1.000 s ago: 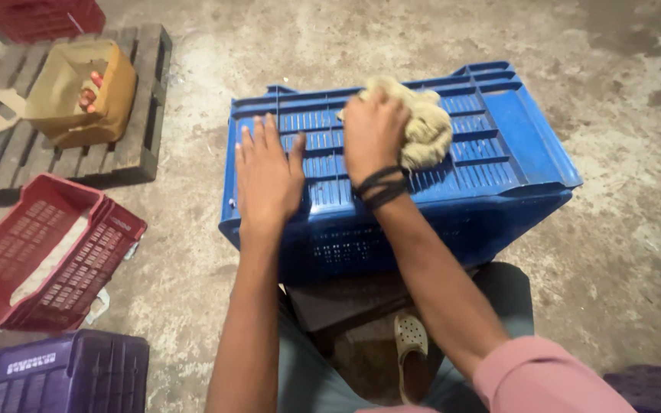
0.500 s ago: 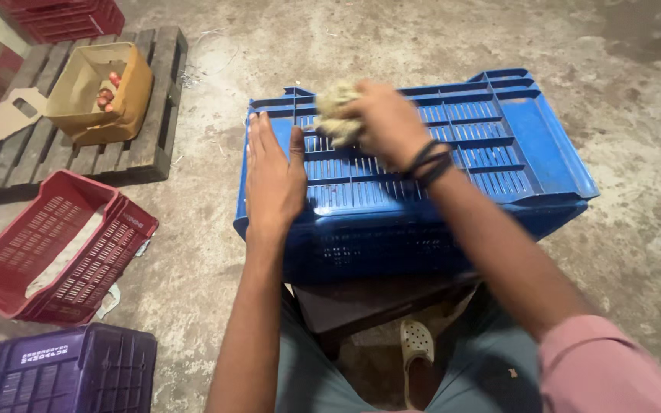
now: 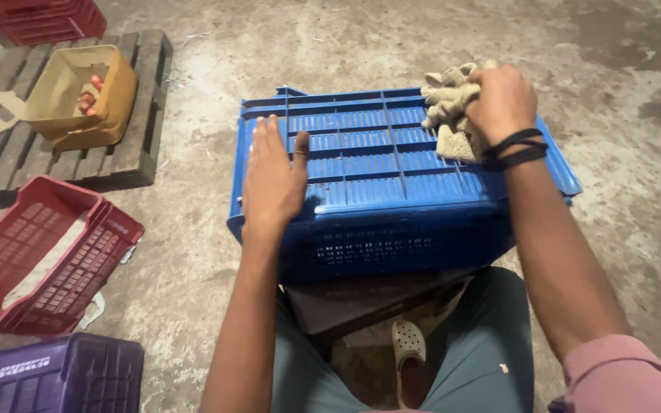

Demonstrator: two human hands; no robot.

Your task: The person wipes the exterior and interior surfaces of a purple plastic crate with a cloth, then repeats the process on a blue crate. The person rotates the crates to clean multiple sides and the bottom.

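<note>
Head view: right hand point(image 3: 503, 103) hides much of cloth point(image 3: 449, 111).

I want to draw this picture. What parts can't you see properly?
- Inside of the upturned blue crate: head view, its own slatted base covers it.
- Cloth: partly hidden under the right hand.
- Small reddish things in the cardboard box: too small to identify.
- Purple crate: cut off by the bottom edge.
- Left hand covers the slats beneath it.
</note>
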